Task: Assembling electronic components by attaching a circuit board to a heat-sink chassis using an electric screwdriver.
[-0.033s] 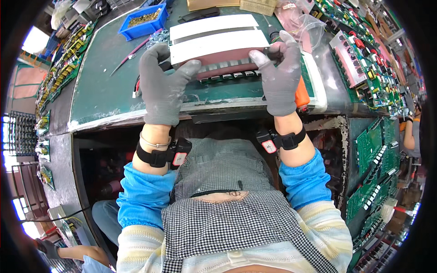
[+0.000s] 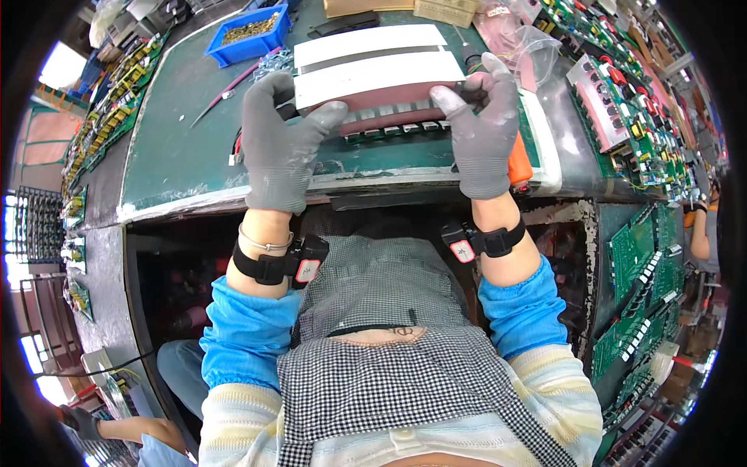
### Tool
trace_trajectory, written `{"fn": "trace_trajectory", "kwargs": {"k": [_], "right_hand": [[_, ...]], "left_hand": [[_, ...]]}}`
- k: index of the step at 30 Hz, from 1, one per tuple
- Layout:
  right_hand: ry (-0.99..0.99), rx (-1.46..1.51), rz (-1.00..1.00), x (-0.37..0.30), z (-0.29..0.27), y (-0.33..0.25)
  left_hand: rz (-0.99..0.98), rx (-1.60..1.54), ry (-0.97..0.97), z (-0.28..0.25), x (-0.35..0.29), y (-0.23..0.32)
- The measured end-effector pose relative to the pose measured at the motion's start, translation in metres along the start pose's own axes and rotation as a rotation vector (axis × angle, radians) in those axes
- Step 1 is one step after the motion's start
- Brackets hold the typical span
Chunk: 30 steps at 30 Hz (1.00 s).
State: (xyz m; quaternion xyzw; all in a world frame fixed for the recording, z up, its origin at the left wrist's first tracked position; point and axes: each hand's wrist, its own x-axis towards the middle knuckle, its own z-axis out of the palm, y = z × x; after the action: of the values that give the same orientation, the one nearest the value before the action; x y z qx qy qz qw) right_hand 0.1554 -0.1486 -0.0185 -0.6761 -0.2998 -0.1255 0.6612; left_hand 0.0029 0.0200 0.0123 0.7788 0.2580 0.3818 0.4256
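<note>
Between my hands is a long assembly: two white flat strips on top, the nearer strip (image 2: 381, 82) and the farther strip (image 2: 369, 45), reddish-brown sides, and a green circuit board edge (image 2: 397, 131) with small parts below. My left hand (image 2: 284, 144), in a grey glove, grips its left end, thumb on the near side and fingers bent round the end. At the right end my gloved right hand (image 2: 486, 124) does the same, its thumb pressed on the near face and its fingertips whitened. The assembly's underside is hidden.
A blue bin (image 2: 236, 54) of small brass-coloured parts stands at the far left of the green mat (image 2: 179, 167). A pink-handled pointed tool (image 2: 226, 95) lies nearby. Right are an orange handle (image 2: 519, 161), clear plastic bags (image 2: 537, 50) and stacked circuit boards (image 2: 646, 124). Another person's gloved hand (image 2: 82, 426) shows lower left.
The bench, the assembly and both hands appear slightly farther right in the picture. Both hands keep the same grip.
</note>
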Motion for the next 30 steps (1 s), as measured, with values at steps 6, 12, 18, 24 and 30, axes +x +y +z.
{"fn": "trace_trajectory", "kwargs": {"k": [6,12,18,24,30], "right_hand": [[-0.035,0.114,0.037,0.002,-0.002,-0.001],[-0.025,0.109,0.058,0.003,-0.002,-0.004],[-0.050,0.131,0.078,0.005,-0.004,-0.005],[-0.071,0.252,0.159,0.009,-0.008,-0.005],[-0.094,0.246,0.202,0.010,-0.012,-0.005]], "left_hand": [[-0.077,0.015,-0.179,-0.011,0.019,-0.004],[-0.119,-0.171,-0.230,-0.015,0.021,-0.004],[-0.136,-0.195,-0.231,-0.016,0.021,-0.004],[-0.187,-0.214,-0.259,-0.016,0.020,-0.003],[-0.158,-0.258,-0.253,-0.015,0.020,-0.006]]}}
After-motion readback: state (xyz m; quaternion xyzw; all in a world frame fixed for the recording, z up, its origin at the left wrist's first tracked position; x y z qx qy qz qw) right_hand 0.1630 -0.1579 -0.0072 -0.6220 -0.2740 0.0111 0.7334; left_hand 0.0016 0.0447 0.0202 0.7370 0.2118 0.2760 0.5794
